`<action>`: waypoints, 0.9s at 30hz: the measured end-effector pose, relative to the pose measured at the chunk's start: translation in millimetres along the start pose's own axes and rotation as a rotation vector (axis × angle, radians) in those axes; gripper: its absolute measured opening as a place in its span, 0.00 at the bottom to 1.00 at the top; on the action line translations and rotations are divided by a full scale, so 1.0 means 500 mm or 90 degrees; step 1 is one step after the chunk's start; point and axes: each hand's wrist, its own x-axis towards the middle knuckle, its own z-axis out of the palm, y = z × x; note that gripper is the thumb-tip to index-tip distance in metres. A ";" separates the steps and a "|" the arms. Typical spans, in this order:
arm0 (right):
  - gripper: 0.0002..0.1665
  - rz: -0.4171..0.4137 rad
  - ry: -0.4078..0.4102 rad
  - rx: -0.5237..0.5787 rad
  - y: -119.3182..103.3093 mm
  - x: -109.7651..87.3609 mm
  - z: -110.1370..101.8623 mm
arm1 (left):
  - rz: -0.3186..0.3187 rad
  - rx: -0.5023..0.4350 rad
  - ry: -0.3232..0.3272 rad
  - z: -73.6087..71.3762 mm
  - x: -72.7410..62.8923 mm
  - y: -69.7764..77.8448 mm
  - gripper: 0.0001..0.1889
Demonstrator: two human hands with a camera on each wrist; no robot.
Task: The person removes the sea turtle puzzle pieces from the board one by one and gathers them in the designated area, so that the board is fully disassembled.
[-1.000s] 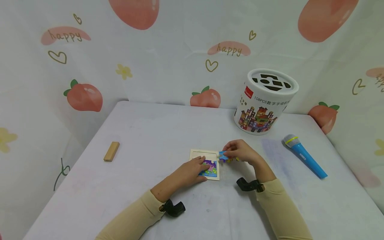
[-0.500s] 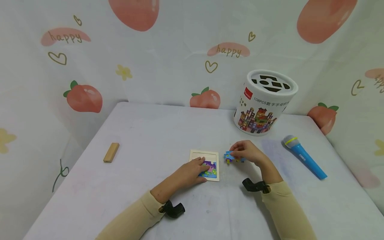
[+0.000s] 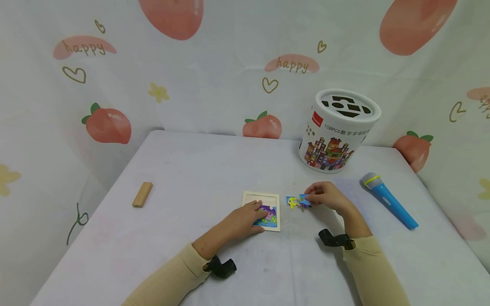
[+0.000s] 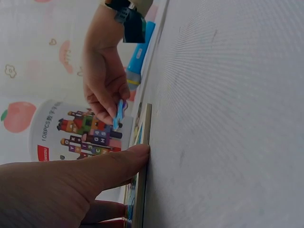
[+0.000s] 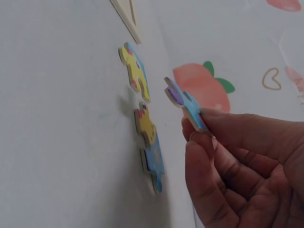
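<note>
My left hand (image 3: 239,219) rests on a small wooden jigsaw board (image 3: 278,212), fingers extended over its purple and green picture and covering part of it. In the left wrist view, the thumb (image 4: 114,166) lies along the board's edge. My right hand (image 3: 328,196) pinches a blue and purple puzzle piece (image 5: 192,110) between thumb and fingers, raised above the table right of the board. Two more pieces lie flat below it in the right wrist view: a yellow piece (image 5: 136,71) nearer the board and a yellow-and-blue piece (image 5: 153,147) beside it.
A white printed bucket (image 3: 337,131) with a slotted lid stands at the back right. Right of the hands lies a blue toy microphone (image 3: 390,199). A wooden block (image 3: 142,194) is on the left side. A patterned cloth hangs behind the table.
My right hand has moved right, away from the board, with the puzzle piece pinched in it. The yellow piece on the table has come into sight. My left hand has stayed on the board.
</note>
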 end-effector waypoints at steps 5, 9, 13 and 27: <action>0.16 0.023 0.009 0.003 0.011 -0.003 -0.011 | -0.001 0.001 0.000 0.001 0.001 0.000 0.26; 0.16 0.032 0.016 -0.005 0.019 -0.006 -0.019 | -0.003 0.003 -0.001 0.002 0.001 0.001 0.26; 0.16 0.037 0.022 -0.008 0.025 -0.009 -0.024 | -0.005 0.005 -0.005 0.000 0.000 0.002 0.26; 0.19 0.068 0.036 -0.004 0.051 -0.022 -0.045 | -0.012 0.002 -0.010 -0.001 -0.001 0.003 0.27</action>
